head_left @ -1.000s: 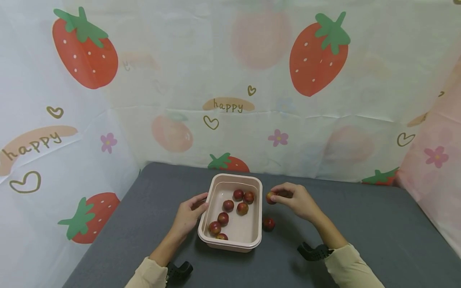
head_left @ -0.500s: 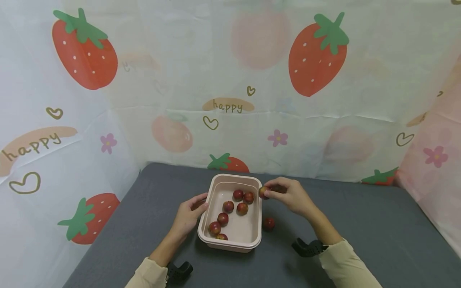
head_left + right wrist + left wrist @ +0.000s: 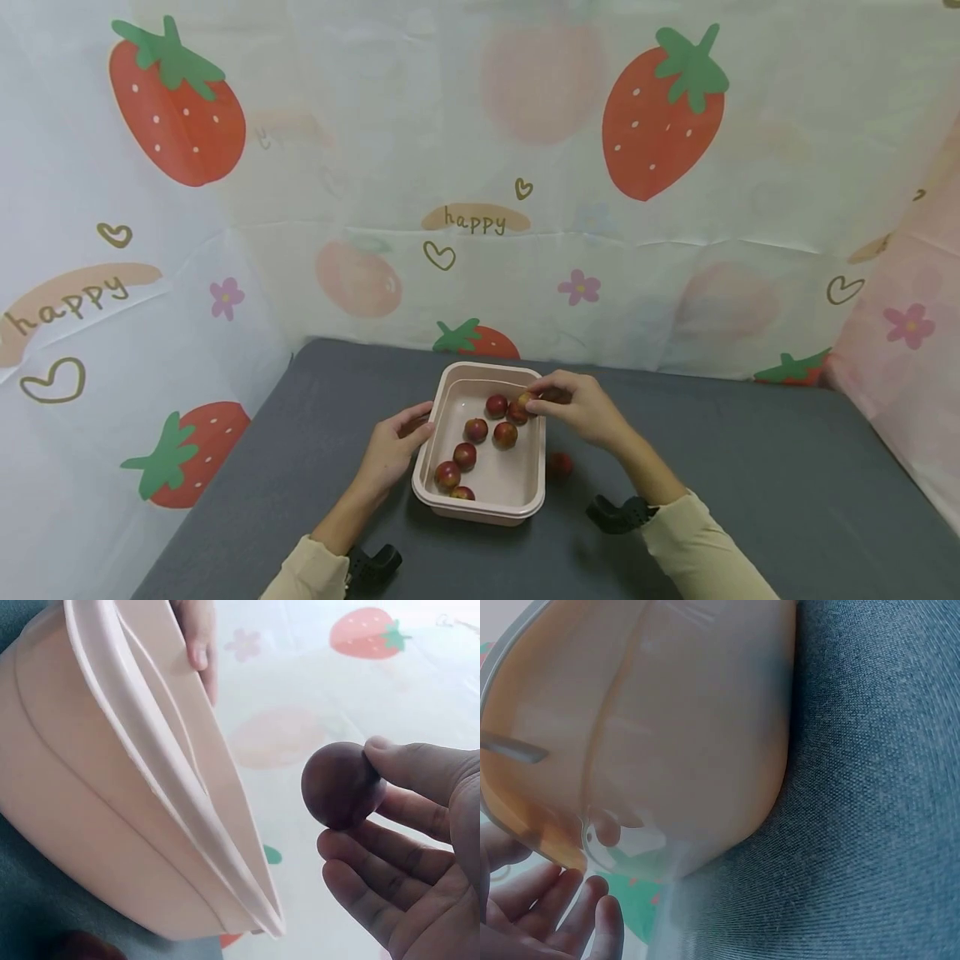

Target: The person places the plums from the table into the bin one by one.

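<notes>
In the head view, the right hand (image 3: 583,410) pinches a red and yellow plum (image 3: 527,401) over the right rim of a pale pink plastic box (image 3: 517,487). The right wrist view shows this plum (image 3: 341,786) between the thumb and the fingertips, above the level of the box's rim. At the opposite side, the left hand (image 3: 390,450) holds the box's left rim, thumb and fingers at the edge. Several plums (image 3: 476,430) lie inside the box, grouped toward its far right and near left. One more plum (image 3: 559,466) rests on the table just right of the box.
A dark grey cloth (image 3: 750,467) covers the table. Behind it hangs a white curtain (image 3: 480,150) printed with strawberries, hearts and flowers, which also runs down both sides. A black wrist mount (image 3: 622,514) sits below the right hand.
The right hand has carried its plum leftward, from beside the box to over its right rim. The left hand and the box have stayed in place.
</notes>
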`<state>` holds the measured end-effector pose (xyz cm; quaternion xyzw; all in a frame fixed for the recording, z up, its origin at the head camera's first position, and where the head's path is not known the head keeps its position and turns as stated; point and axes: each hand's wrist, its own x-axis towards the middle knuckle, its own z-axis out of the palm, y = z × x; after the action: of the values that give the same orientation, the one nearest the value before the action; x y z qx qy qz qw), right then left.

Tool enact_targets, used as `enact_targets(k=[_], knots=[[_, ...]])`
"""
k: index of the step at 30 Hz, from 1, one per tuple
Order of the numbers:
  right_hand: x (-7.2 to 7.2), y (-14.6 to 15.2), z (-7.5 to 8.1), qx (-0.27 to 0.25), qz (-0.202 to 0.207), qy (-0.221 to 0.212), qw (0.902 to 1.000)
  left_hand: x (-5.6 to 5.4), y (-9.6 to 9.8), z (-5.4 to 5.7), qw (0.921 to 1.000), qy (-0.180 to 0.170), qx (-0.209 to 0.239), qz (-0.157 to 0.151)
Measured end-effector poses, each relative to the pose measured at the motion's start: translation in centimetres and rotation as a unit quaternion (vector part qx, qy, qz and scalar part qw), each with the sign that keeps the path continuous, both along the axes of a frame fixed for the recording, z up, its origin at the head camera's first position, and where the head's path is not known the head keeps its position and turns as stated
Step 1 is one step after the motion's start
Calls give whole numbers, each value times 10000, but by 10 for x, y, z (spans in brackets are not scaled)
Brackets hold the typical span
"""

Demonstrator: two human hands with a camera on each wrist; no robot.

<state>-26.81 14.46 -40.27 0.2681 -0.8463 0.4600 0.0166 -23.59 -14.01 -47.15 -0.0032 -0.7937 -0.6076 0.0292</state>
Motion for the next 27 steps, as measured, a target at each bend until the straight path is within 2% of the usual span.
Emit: enact_targets(k=[4,11,18,27], knots=[[-1,-5,-3,-18,70,-35,10000,0,0,0,10000,-20,-9,14],[-4,-13,-13,-119,276,154,9994,0,1,0,10000,-18,-29,31],[-5,-23,-15,106,259,-107,9996,0,1,-1,9999,56,-87,103],[-7,-33,-22,221,342,-131,9991,-1,1,0,9989,220,-255,326]])
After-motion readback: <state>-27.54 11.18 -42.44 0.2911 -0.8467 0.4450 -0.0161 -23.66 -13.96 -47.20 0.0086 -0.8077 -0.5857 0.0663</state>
